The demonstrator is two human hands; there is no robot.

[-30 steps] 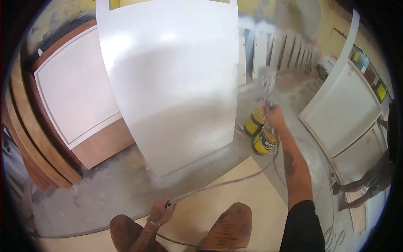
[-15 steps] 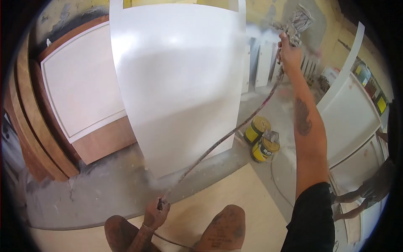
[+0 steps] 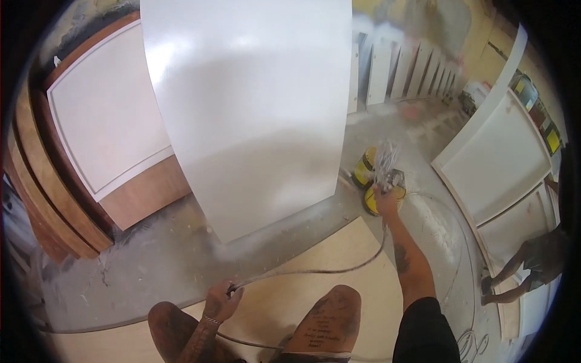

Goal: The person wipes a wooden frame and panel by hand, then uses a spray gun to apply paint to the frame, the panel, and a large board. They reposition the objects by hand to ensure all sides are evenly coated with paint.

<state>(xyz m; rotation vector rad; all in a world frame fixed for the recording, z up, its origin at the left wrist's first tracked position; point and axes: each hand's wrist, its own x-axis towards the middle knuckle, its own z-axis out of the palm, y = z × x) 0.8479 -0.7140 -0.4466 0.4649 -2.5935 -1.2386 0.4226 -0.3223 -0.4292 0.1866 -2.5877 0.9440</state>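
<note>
My right hand is closed around the handle of a paint-crusted spray gun, held low in front of two yellow-and-black paint cans. From the gun a stained hose curves down and left. My left hand is closed on that hose above my left knee. A large glossy white panel stands upright ahead of me, left of the gun. The gun partly hides the cans; whether its trigger is pressed is not visible.
A pale framed panel and curved brown wooden boards lean at left. Narrow white boards line the back wall. White panels lean at right, near another person's legs. Plywood lies beneath me; loose hose coils at lower right.
My right hand has swung the spray gun down from high beside the white panel to the paint cans. The hose now sags in a lower curve. My left hand has hardly moved.
</note>
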